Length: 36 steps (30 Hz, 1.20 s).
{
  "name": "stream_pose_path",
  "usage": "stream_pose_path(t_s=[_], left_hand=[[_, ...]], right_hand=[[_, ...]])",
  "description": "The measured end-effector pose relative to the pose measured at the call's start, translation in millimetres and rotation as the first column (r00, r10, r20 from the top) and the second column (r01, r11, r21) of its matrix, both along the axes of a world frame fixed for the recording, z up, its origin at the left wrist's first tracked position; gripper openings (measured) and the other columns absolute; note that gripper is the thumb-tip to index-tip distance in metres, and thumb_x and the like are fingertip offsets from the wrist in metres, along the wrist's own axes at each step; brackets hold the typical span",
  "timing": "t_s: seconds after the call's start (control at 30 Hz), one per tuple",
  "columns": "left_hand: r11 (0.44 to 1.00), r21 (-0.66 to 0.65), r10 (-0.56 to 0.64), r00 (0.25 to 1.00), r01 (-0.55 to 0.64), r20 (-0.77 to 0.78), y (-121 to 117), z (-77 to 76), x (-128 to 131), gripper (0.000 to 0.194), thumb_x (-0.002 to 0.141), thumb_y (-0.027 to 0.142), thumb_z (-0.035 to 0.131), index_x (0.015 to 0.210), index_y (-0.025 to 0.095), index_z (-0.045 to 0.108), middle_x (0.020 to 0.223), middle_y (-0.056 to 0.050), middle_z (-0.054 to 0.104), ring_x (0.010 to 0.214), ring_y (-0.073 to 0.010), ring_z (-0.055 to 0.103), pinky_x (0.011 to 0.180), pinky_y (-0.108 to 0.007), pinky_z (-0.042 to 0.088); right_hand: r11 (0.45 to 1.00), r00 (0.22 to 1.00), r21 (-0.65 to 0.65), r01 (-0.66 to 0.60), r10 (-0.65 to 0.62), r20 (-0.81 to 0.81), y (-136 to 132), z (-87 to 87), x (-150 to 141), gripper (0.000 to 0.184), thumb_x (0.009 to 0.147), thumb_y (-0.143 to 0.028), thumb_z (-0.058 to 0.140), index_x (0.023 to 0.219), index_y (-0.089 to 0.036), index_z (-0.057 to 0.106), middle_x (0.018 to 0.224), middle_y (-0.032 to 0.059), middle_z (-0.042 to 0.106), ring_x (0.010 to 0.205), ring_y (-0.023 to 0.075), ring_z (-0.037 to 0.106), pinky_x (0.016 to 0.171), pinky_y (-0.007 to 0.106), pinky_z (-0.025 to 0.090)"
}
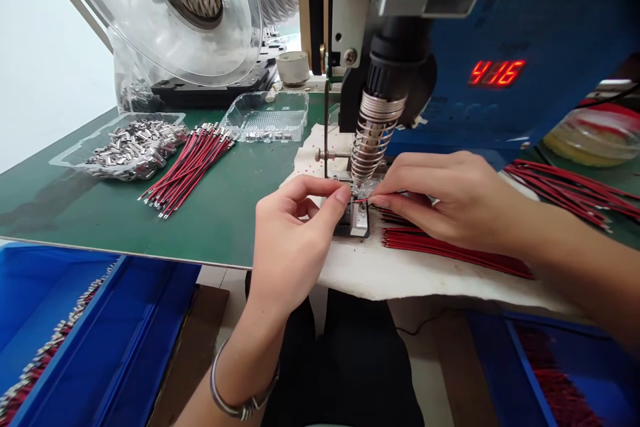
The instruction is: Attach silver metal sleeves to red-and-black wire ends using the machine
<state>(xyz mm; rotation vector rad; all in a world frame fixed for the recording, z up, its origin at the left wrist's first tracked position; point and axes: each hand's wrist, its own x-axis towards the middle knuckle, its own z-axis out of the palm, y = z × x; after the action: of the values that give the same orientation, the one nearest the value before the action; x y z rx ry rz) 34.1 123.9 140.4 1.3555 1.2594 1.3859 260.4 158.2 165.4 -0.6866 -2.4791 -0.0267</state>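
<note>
My left hand (299,233) is pinched closed at the left of a small metal fixture (359,220); what lies between its fingertips is hidden. My right hand (440,193) pinches a thin red and black wire (361,200), whose end reaches over the fixture toward my left fingers. Directly above stands the soldering iron (373,127), wrapped in a coiled metal spring, with its tip close over the wire end. Under my right hand a bundle of red and black wires (450,250) lies on a pale cloth (360,273).
A clear tray of small metal parts (135,143) and a bundle of red wires (187,170) lie left on the green table (235,213). Behind them are another clear tray (270,113) and a fume hood (130,13). The blue machine (450,107) reads 416. Blue bins (135,340) stand below.
</note>
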Motion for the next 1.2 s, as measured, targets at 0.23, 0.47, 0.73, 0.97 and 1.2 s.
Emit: stream_pose_path(t_s=[0.23,0.47,0.73,0.97,1.2], left_hand=[[1.000,0.007,0.005,1.000,-0.005,-0.003,0,1.1,1,0.015,0.087,0.033,0.087,0.079,0.022,0.079,0.060,0.005,0.059,0.048,-0.0052,0.041,0.046,-0.020,0.028],[1.000,-0.008,-0.002,1.000,0.002,-0.002,1,0.1,1,0.013,0.087,0.033,0.087,0.081,0.023,0.081,0.062,0.005,0.061,0.048,-0.0047,0.041,0.046,-0.020,0.028],[1.000,-0.013,0.000,1.000,0.000,0.000,-2,2.4,-1,0.015,0.087,0.035,0.088,0.081,0.023,0.082,0.059,0.005,0.059,0.049,-0.0052,0.041,0.046,-0.019,0.029],[1.000,-0.017,0.010,1.000,-0.010,-0.002,-2,4.0,1,0.014,0.086,0.032,0.087,0.080,0.021,0.081,0.061,0.003,0.061,0.049,-0.0065,0.042,0.046,-0.022,0.030],[1.000,-0.020,0.001,1.000,-0.001,0.009,-2,4.2,2,0.013,0.087,0.031,0.086,0.079,0.022,0.080,0.059,0.004,0.059,0.048,-0.0053,0.041,0.045,-0.020,0.029]], right_hand=[[0.999,0.999,-0.023,0.029,-0.030,-0.044,-4,-1.1,-6,0.014,0.108,-0.020,0.062,0.102,-0.015,0.074,0.088,0.0020,0.076,0.069,0.0112,0.065,0.062,0.026,0.047],[0.974,0.980,-0.179,0.139,-0.162,-0.119,-13,3.0,-17,0.014,0.105,-0.021,0.066,0.095,-0.018,0.075,0.080,-0.0012,0.075,0.060,0.0097,0.060,0.056,0.026,0.042],[0.902,0.947,-0.393,0.178,-0.265,-0.180,-20,2.1,-21,0.020,0.105,-0.030,0.066,0.090,-0.020,0.075,0.065,-0.0036,0.070,0.051,0.0095,0.054,0.051,0.027,0.037],[0.891,0.942,-0.419,0.174,-0.274,-0.193,-20,2.9,-23,0.021,0.104,-0.030,0.066,0.088,-0.020,0.075,0.065,-0.0023,0.070,0.050,0.0109,0.056,0.050,0.029,0.038],[0.905,0.946,-0.386,0.178,-0.265,-0.187,-20,4.2,-21,0.020,0.104,-0.029,0.067,0.087,-0.020,0.075,0.066,-0.0031,0.070,0.049,0.0098,0.054,0.051,0.028,0.039]])
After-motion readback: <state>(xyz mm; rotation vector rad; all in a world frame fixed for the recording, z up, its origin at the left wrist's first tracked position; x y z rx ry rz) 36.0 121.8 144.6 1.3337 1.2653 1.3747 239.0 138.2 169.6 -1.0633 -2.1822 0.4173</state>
